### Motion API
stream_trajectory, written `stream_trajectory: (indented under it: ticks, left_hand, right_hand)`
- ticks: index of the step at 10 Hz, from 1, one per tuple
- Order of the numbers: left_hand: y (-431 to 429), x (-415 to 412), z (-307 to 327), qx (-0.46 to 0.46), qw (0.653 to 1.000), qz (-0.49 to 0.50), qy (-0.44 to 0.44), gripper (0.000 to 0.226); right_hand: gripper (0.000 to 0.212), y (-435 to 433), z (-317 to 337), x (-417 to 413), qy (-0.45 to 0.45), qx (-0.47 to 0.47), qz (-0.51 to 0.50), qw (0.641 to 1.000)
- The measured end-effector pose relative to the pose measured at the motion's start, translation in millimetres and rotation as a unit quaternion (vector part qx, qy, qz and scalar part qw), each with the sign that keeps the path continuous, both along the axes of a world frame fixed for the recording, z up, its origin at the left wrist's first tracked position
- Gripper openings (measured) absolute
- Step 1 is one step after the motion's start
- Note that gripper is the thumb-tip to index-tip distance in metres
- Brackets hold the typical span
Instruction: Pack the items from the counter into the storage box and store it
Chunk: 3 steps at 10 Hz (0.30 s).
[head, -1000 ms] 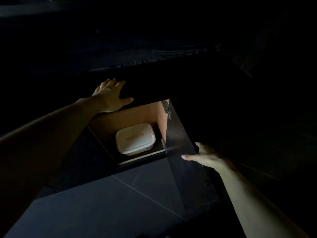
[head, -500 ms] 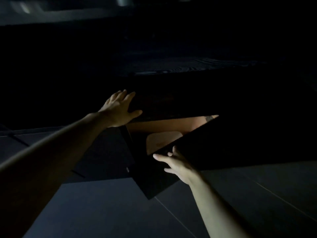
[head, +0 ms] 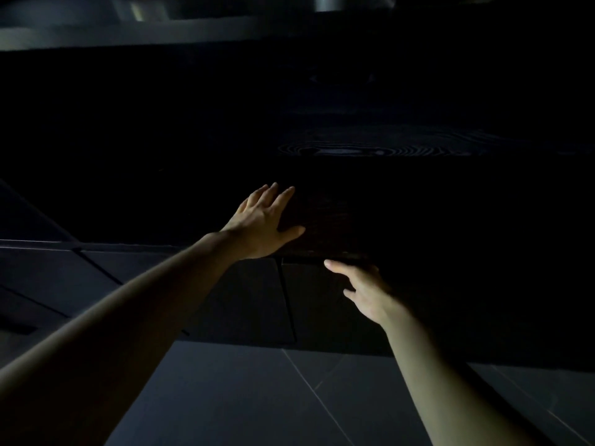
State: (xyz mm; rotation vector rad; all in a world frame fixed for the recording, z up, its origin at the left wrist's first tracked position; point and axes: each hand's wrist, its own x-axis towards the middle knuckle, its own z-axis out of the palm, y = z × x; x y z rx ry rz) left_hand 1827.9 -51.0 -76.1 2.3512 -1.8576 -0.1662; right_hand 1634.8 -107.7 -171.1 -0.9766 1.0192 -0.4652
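The scene is very dark. My left hand (head: 262, 222) lies flat with straight fingers on the dark wooden top of a low cabinet (head: 325, 217). My right hand (head: 362, 288) has its fingers stretched against the dark cabinet door (head: 318, 304), which now stands shut under the top edge. The white storage box is hidden behind that door. Neither hand holds anything.
Dark tiled floor (head: 257, 397) spreads in front of the cabinet. A neighbouring dark door panel (head: 225, 291) sits left of the shut one. A pale counter edge (head: 161, 33) runs across the top of the view.
The cabinet door swung from wide open to shut under my right hand. The lit inside and the white storage box went out of sight. My left hand stayed on the cabinet top.
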Motion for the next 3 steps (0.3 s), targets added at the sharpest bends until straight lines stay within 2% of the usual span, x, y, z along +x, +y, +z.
stream_trajectory:
  ticks: [1, 2, 3]
  left_hand:
    - [0.7, 2.6, -1.4, 0.006, 1.0, -0.005, -0.002, 0.085]
    - [4.7, 0.7, 1.3, 0.015, 1.0, -0.001, 0.004, 0.085]
    - [7.5, 2.1, 9.0, 0.015, 1.0, 0.004, 0.002, 0.085]
  right_hand:
    - [0.091, -6.5, -0.3, 7.6, 0.052, -0.018, 0.006, 0.998]
    - [0.078, -1.9, 5.6, 10.6, 0.284, -0.133, 0.045, 0.948]
    - [0.072, 6.3, 16.5, 4.9, 0.389, -0.315, 0.044, 0.865]
